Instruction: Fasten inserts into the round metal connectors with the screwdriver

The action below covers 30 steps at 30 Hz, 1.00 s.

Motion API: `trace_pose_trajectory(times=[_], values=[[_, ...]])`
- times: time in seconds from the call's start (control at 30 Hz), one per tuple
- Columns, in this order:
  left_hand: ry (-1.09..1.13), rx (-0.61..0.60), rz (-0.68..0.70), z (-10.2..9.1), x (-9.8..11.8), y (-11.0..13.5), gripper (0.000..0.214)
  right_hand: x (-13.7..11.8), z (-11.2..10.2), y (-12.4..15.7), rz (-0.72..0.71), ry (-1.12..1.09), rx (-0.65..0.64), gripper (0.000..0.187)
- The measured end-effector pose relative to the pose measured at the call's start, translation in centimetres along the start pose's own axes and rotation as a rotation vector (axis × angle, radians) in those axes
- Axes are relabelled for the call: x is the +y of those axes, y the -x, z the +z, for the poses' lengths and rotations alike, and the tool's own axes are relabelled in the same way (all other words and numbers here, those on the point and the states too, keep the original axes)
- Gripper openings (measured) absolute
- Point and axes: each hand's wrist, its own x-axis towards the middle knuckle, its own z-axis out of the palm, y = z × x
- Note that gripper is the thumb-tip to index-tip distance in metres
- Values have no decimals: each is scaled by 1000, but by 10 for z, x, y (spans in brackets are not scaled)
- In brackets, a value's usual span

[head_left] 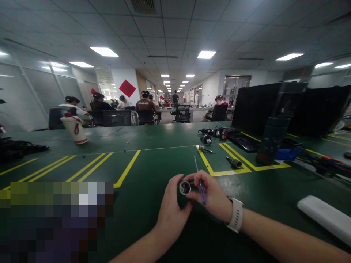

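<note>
My left hand curls its fingers and thumb round a small round part with a pale rim and a dark inside, its open end facing me. A slim screwdriver with a clear purple handle lies in my right hand, its thin shaft pointing up and away. The thumb and a finger of that hand also touch the right side of the round part. Both hands are above the green table. Beyond them lie a dark cylindrical part with a shaft and a smaller one with a thin rod.
Several dark metal parts sit farther back. To the right stand a dark bottle and black monitors; a white long object lies nearer. A paper cup is at left. Pixelation hides the lower left. People sit beyond the table.
</note>
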Motion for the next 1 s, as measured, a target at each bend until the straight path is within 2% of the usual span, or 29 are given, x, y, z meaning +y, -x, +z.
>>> trace_pose_trajectory(times=[0.1, 0.27, 0.37, 0.43, 0.6, 0.7, 0.77, 0.87, 1.0], values=[[90, -72, 5, -3, 0, 1, 48, -12, 7, 8, 34, -153, -55, 32], [164, -120, -34, -7, 9, -2, 19, -22, -7, 8, 66, -236, 56, 19], [165, -119, -73, -7, 10, -4, 3, -26, -14, 7, 139, -341, 82, 36], [174, -110, -105, -6, 8, -5, 9, -31, -13, 8, 165, -332, 82, 37], [167, -74, -112, -4, 2, -4, 21, -41, -4, 17, 162, -67, -13, 8], [136, -82, -57, -4, 2, -2, 22, -43, 0, 23, 75, 136, -13, 13], [118, -106, -29, -5, 3, -2, 22, -43, 2, 25, 34, 196, -17, 16], [115, -121, -5, -5, 5, -2, 20, -41, 4, 25, 63, 176, -32, 16], [127, -116, -23, -5, 5, -2, 19, -37, 4, 23, 195, -16, -48, 10]])
